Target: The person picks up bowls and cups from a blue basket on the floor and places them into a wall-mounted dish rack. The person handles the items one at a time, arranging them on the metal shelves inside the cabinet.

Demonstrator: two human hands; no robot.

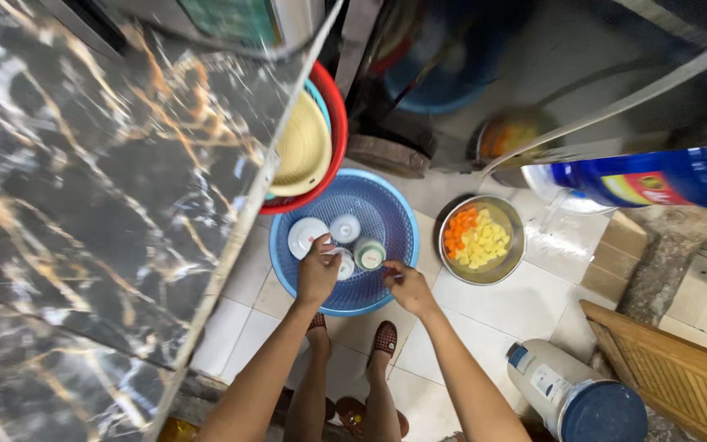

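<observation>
Resting on pale floor tiles (484, 315), the blue basket (386, 214) holds white bowls (345, 227); left hand (317, 274) fingers clamp one, right hand (407, 286) fingers together at five o'clock; marble desk (83, 205) at nine.

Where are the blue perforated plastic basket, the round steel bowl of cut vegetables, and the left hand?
blue perforated plastic basket (386, 205), head view, bare mesh floor
round steel bowl (514, 219), head view, right rim
left hand (318, 272), head view, back of hand

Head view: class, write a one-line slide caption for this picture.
Both hands, left hand and right hand, reach into a blue basket of white cups beside a metal bowl of diced vegetables.
</observation>
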